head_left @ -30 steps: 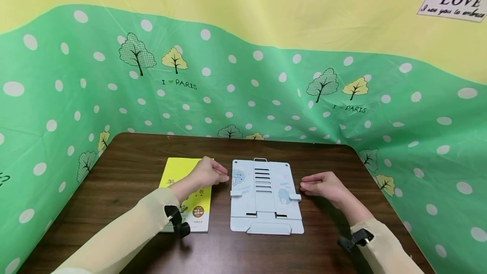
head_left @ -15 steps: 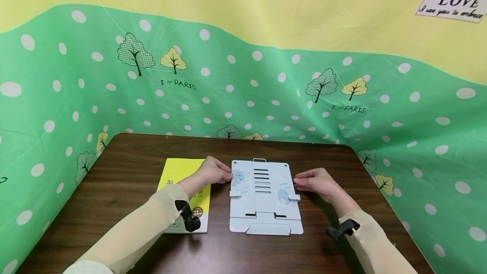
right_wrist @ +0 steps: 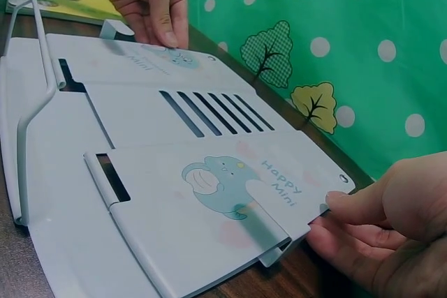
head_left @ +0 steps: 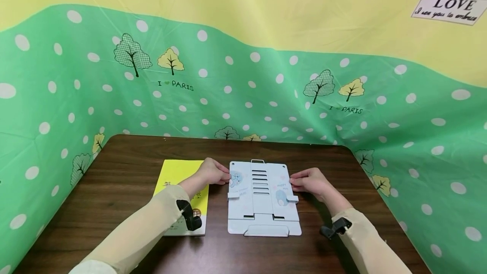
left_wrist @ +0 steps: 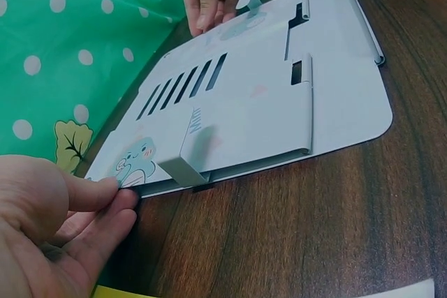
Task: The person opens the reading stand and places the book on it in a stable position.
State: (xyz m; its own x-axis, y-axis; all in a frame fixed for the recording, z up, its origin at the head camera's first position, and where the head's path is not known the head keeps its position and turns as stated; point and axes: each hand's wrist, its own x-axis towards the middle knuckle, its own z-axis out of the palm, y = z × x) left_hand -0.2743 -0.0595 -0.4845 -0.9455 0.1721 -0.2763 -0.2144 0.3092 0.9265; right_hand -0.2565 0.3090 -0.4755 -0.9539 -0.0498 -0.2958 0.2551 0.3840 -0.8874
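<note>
A white folding book stand (head_left: pixel 263 206) with cartoon prints and several slots lies almost flat on the table. At its left edge, my left hand (head_left: pixel 213 171) pinches the upper panel, thumb on top and fingers under the rim in the left wrist view. On the opposite edge my right hand (head_left: pixel 312 182) pinches the same panel, its thumb at the corner (right_wrist: pixel 341 200) in the right wrist view. Small page clips (left_wrist: pixel 183 170) stick up at both sides. A wire ledge (right_wrist: pixel 35 113) spans the near end. The stand's underside is hidden.
A yellow book (head_left: pixel 179 170) lies left of the stand, partly under my left forearm. The dark wooden table (head_left: pixel 236 257) ends at a green and yellow patterned cloth (head_left: pixel 243 79) behind and at both sides. Black wrist cameras (head_left: pixel 189 215) are strapped to both forearms.
My right hand has come left from beside the stand to its right edge. My left hand has moved slightly right and now grips the left edge. The stand lies where it was.
</note>
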